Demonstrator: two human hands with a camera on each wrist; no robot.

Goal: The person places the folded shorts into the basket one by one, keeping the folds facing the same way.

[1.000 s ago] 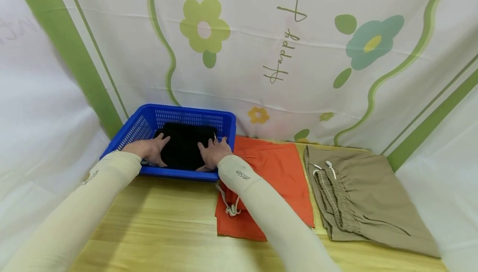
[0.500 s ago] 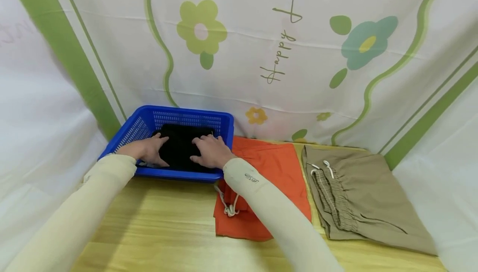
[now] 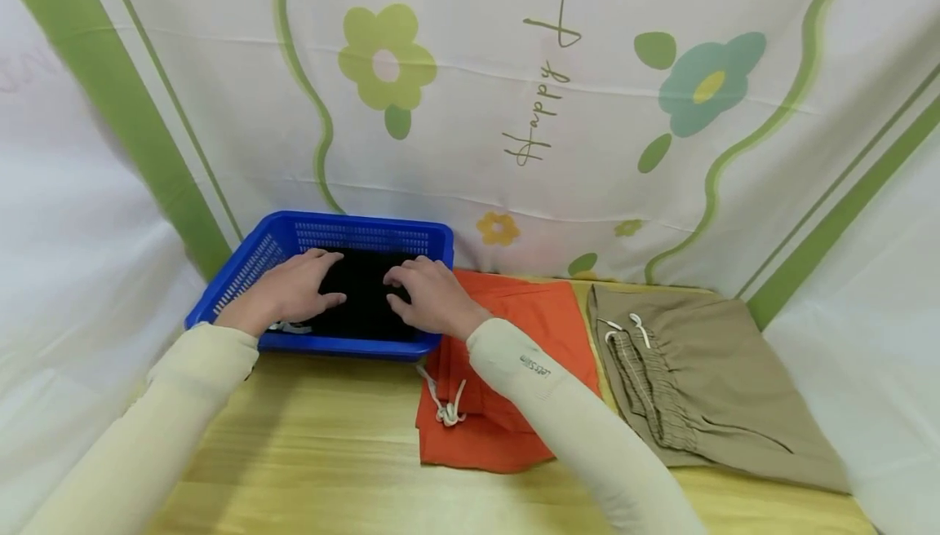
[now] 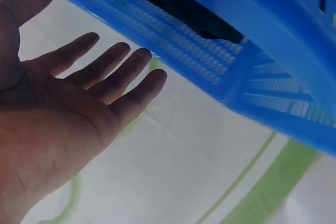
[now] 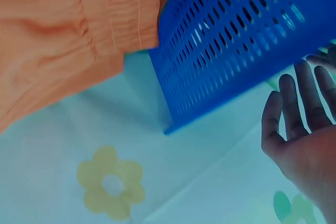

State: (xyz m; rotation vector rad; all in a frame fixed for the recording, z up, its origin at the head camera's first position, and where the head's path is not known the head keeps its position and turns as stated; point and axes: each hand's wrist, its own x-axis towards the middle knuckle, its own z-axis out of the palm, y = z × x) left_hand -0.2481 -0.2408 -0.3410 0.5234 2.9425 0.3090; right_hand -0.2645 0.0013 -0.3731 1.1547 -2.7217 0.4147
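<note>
A black folded cloth garment (image 3: 363, 290) lies inside the blue plastic basket (image 3: 345, 345), with a bit of white showing at its near left corner. My left hand (image 3: 294, 289) is over the left part of the basket, and its fingers (image 4: 107, 74) are spread and relaxed in the left wrist view, holding nothing. Over the basket's right side is my right hand (image 3: 429, 294), fingers loosely bent. In the right wrist view that hand (image 5: 310, 124) shows beyond the basket's rim with nothing in its grasp.
Right of the basket, orange folded shorts (image 3: 507, 404) with a white drawstring lie on the wooden table (image 3: 330, 437). Farther right are khaki folded pants (image 3: 734, 388). A white flower-print curtain (image 3: 455, 111) hangs behind, and white fabric encloses both sides.
Both hands have risen off the black garment. The right hand drew back toward the basket's right rim, while the left lifted and came slightly nearer the middle. The whole view shifted slightly.
</note>
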